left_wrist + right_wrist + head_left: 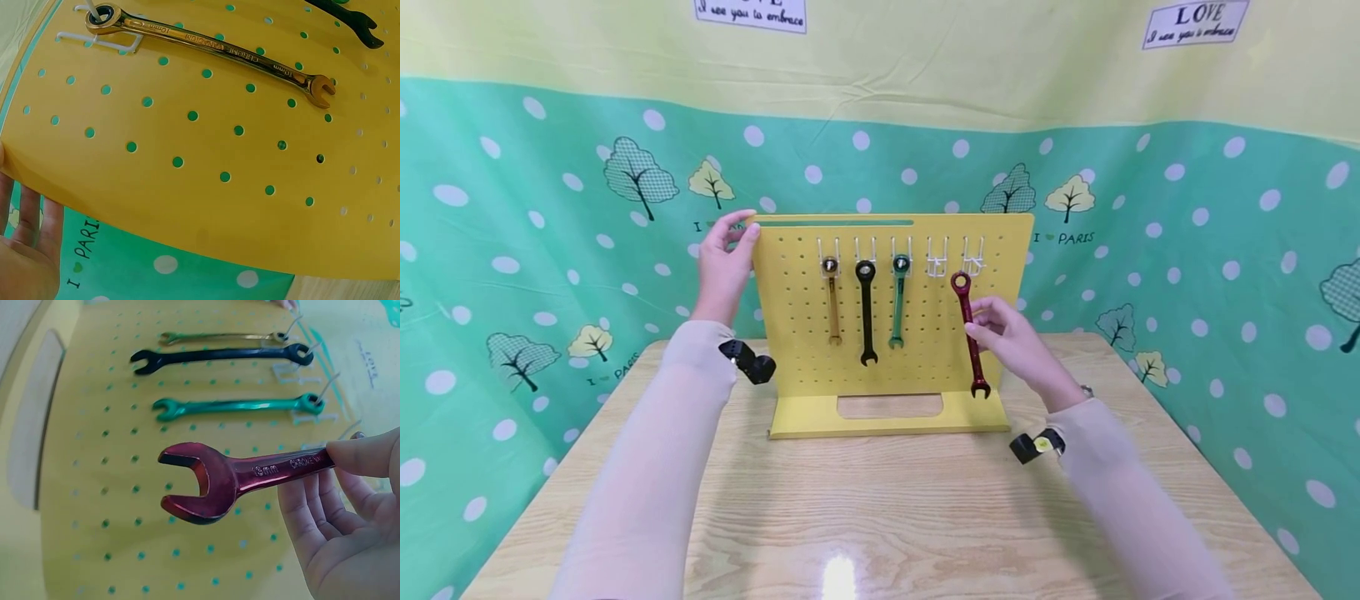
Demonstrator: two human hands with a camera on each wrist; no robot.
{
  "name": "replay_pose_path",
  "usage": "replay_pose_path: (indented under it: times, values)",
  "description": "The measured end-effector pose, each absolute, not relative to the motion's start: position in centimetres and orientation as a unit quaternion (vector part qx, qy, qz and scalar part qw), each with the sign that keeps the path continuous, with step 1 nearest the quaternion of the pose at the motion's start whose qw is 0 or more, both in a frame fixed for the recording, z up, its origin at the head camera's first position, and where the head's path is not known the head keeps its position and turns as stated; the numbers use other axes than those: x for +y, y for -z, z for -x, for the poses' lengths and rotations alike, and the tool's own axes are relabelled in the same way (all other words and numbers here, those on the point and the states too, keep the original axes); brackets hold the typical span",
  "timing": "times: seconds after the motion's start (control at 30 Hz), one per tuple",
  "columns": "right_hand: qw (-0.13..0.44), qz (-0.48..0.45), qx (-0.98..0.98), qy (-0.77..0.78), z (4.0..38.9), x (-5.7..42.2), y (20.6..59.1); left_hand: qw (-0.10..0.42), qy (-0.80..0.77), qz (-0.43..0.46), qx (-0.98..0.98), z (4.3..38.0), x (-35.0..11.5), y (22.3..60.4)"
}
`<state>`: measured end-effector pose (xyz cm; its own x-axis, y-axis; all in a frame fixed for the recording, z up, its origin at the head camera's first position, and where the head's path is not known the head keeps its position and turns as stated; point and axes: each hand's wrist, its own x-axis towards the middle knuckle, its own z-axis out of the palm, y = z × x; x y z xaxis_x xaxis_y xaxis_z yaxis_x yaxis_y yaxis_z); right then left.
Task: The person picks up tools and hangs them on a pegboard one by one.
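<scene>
My right hand pinches a dark red combination wrench by the middle of its shank. The wrench hangs nearly upright, ring end up, in front of the right side of a yellow pegboard. Its open jaw, with a 13mm mark on the shank beside it, faces the camera in the right wrist view. At the board's upper left corner my left hand grips the edge, thumb in front and fingers partly behind. A gold wrench, a black wrench and a green wrench hang by their ring ends on white hooks.
Two white hooks, one beside the green wrench and another above the red one, carry no wrench. The board's foot stands on a wooden table. A patterned green and yellow curtain hangs behind.
</scene>
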<state>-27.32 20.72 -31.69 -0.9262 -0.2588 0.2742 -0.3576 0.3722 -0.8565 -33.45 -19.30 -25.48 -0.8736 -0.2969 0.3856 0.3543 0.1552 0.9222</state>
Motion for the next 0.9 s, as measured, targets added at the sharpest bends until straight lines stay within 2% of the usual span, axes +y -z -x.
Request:
replay_pose_path:
  times: [0.33, 0.9]
  values:
    - [0.042, -0.195, -0.809, -0.553, 27.9, 18.7, 30.0, 0.251, 0.65, 0.019, -0.717, 33.4, -19.2, 25.5]
    - [0.024, -0.172, -0.809, -0.562, 29.4, 17.6, 30.4, 0.251, 0.652, 0.018, -0.716, 33.5, -19.3, 25.6]
